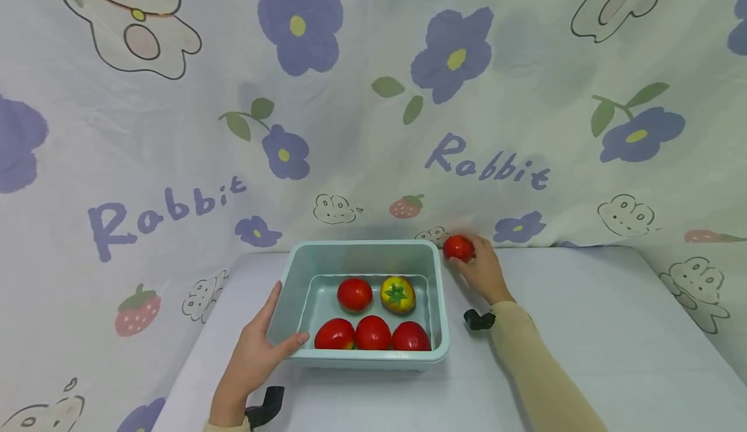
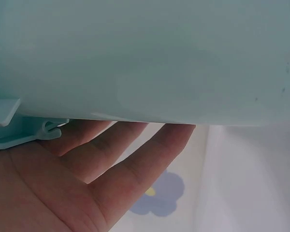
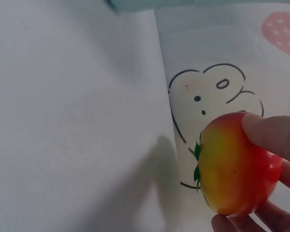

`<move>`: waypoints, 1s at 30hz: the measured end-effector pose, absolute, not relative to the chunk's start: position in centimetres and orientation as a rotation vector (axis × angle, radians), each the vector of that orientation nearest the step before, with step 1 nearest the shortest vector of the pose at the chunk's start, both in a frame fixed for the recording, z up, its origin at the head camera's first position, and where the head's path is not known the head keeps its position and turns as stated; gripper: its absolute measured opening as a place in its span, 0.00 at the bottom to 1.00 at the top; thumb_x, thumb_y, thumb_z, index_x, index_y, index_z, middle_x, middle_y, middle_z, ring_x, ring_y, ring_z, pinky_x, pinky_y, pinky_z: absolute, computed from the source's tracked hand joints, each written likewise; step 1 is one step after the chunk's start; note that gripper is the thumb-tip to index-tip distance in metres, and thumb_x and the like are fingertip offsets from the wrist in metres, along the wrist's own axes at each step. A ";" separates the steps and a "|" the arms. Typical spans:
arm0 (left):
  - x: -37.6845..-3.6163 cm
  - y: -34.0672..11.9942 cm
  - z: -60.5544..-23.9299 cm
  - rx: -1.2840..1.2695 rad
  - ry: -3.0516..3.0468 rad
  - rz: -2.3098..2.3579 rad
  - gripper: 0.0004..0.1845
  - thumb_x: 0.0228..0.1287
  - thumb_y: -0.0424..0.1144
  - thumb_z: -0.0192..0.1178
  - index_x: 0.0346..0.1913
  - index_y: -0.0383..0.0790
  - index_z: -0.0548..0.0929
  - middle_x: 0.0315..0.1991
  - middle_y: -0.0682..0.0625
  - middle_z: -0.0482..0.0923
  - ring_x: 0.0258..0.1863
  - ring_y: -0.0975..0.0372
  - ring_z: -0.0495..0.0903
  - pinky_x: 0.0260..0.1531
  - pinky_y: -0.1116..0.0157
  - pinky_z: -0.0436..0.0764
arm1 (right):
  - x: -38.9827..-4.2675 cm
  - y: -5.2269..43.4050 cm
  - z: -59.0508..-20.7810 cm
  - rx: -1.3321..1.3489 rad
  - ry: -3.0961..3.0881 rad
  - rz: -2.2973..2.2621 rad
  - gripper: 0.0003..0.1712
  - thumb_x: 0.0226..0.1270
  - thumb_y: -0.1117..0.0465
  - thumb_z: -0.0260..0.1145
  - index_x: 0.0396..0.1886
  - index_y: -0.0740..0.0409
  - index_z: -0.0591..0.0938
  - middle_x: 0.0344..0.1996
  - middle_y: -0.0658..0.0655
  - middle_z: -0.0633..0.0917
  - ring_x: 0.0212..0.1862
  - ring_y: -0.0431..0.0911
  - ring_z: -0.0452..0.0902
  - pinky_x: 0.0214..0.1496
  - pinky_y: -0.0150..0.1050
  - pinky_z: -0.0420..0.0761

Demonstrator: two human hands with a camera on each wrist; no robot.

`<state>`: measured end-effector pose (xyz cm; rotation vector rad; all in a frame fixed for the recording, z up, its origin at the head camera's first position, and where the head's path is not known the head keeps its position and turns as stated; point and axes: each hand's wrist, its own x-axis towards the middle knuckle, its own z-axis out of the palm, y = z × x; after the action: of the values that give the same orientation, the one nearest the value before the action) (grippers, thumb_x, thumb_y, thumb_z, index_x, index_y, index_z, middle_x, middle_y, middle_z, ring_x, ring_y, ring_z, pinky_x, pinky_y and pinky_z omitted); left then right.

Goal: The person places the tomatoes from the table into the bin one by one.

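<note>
A pale blue-green plastic bin [image 1: 364,248] stands on the table with several glossy tomatoes inside. One red tomato [image 1: 355,295] lies beside a yellow tomato [image 1: 398,294] whose green leafy top faces up; more red ones line the near wall. My left hand [image 1: 257,348] holds the bin's left side, thumb over the near-left rim and fingers along the outer wall [image 2: 150,63]. Beyond the bin's far right corner, my right hand [image 1: 481,270] grips another tomato [image 3: 239,164] between thumb and fingers. That one is red shading to yellow, its green leaves turned sideways.
A white cloth [image 1: 583,315] covers the table. Behind it hangs a curtain [image 1: 362,140] printed with rabbits, purple flowers and strawberries. Black wrist mounts show on the left wrist [image 1: 266,407] and right wrist [image 1: 480,320].
</note>
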<state>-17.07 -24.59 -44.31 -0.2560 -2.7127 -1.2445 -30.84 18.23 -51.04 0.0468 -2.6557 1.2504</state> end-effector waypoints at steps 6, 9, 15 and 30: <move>-17.1 -24.5 -44.2 -0.258 -2.715 -1.240 0.52 0.60 0.49 0.71 0.80 0.39 0.52 0.74 0.35 0.61 0.67 0.36 0.68 0.54 0.33 0.73 | -30.0 18.3 -50.5 0.083 -2.628 1.229 0.37 0.66 0.59 0.71 0.72 0.60 0.69 0.69 0.68 0.68 0.64 0.63 0.68 0.63 0.61 0.75; -17.1 -24.5 -44.1 -0.261 -2.717 -1.237 0.52 0.60 0.49 0.71 0.81 0.39 0.52 0.74 0.34 0.61 0.67 0.35 0.67 0.54 0.33 0.72 | -29.7 18.3 -50.5 0.095 -2.615 1.233 0.37 0.65 0.59 0.72 0.71 0.60 0.69 0.69 0.68 0.68 0.64 0.63 0.68 0.62 0.62 0.75; -17.1 -24.6 -44.1 -0.259 -2.721 -1.244 0.53 0.60 0.49 0.71 0.81 0.40 0.51 0.75 0.35 0.61 0.68 0.35 0.66 0.55 0.33 0.72 | -29.2 18.3 -50.5 0.126 -2.595 1.254 0.37 0.65 0.58 0.72 0.71 0.59 0.69 0.69 0.67 0.68 0.64 0.63 0.68 0.62 0.62 0.75; -17.1 -24.5 -44.2 -0.246 -2.729 -1.235 0.53 0.60 0.49 0.71 0.80 0.39 0.52 0.74 0.34 0.62 0.67 0.35 0.67 0.54 0.34 0.73 | -27.1 17.7 -49.1 0.164 -2.543 1.251 0.37 0.63 0.58 0.74 0.71 0.55 0.70 0.69 0.64 0.70 0.64 0.60 0.70 0.60 0.59 0.78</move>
<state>-17.09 -24.55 -44.16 -0.2460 -2.7291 -1.2346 -27.09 17.67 -49.06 0.1643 -2.5426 1.2514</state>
